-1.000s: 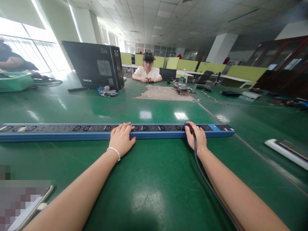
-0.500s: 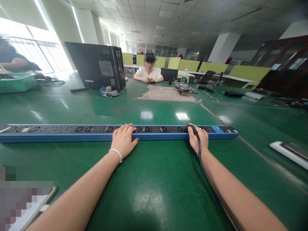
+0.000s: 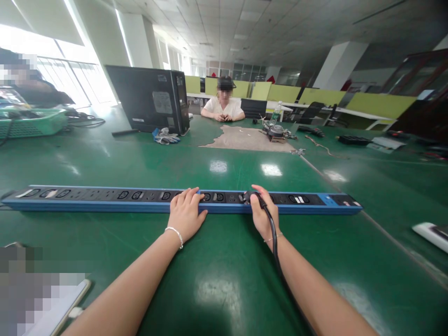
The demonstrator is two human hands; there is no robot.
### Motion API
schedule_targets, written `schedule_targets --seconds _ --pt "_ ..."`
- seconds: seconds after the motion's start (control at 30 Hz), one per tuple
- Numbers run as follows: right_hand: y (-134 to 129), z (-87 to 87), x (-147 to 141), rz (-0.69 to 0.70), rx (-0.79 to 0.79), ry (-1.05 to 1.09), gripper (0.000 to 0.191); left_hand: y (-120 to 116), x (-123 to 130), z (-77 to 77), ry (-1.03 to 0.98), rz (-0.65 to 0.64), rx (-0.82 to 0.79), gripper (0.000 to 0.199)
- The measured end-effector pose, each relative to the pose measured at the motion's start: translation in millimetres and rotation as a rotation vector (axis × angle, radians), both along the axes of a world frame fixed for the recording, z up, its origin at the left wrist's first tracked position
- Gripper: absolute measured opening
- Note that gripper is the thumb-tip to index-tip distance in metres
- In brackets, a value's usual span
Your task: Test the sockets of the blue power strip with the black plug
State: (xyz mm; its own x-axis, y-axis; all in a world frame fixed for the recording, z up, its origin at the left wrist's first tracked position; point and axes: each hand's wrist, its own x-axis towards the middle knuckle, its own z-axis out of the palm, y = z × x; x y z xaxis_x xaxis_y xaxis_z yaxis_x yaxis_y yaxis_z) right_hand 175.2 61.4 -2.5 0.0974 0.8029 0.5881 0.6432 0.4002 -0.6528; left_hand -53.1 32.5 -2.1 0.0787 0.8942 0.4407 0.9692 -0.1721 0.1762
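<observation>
A long blue and black power strip (image 3: 231, 209) lies across the green table, with a row of sockets along its top. My left hand (image 3: 184, 212) grips it near the middle, fingers bent over the top and thumb at the near side. Between the fingers and thumb of my right hand (image 3: 263, 212) is a black power cord plug (image 3: 251, 196), held at a socket right of the middle. My fingers partly hide the plug, so I cannot tell whether it is inserted. Its black cord (image 3: 275, 247) runs down along my right forearm.
Beyond the strip stand a black computer tower (image 3: 150, 100), gloves (image 3: 166, 136) and a bottle (image 3: 276, 113). A green basket (image 3: 35, 123) is at the left. Another person (image 3: 223, 107) sits opposite; a second is at far left. A white-edged device (image 3: 432, 235) lies at the right.
My right hand has moved left along the power strip with the plug, from a socket near the right end to one nearer the middle. My left hand stays on the strip.
</observation>
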Motion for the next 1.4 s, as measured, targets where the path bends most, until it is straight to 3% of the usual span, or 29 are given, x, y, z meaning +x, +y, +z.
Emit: schedule_targets --seconds 0.27,0.57,0.97,1.2,1.4 --pt "6.2 6.9 -34.7 0.023 -0.021 -0.192 0.029 -1.7 -1.6 0.2 0.007 -0.009 -0.009 0.036" --pt "3.5 6.6 -38.4 -0.048 -0.038 -0.277 0.033 -2.6 0.0 2.3 -0.038 -0.011 -0.042 0.037" --pt "7.7 4.3 -40.8 -0.061 -0.045 -0.236 0.034 -3.8 -3.6 3.0 -0.058 -0.050 -0.024 0.038" --pt "-0.5 -2.3 -57.5 -0.150 -0.019 -0.365 0.031 -3.0 -4.5 2.6 -0.094 -0.068 -0.027 0.038" --pt "-3.3 -4.1 -53.8 -0.142 -0.012 -0.442 0.033 -3.2 -4.6 2.2 -0.081 -0.065 -0.024 0.038"
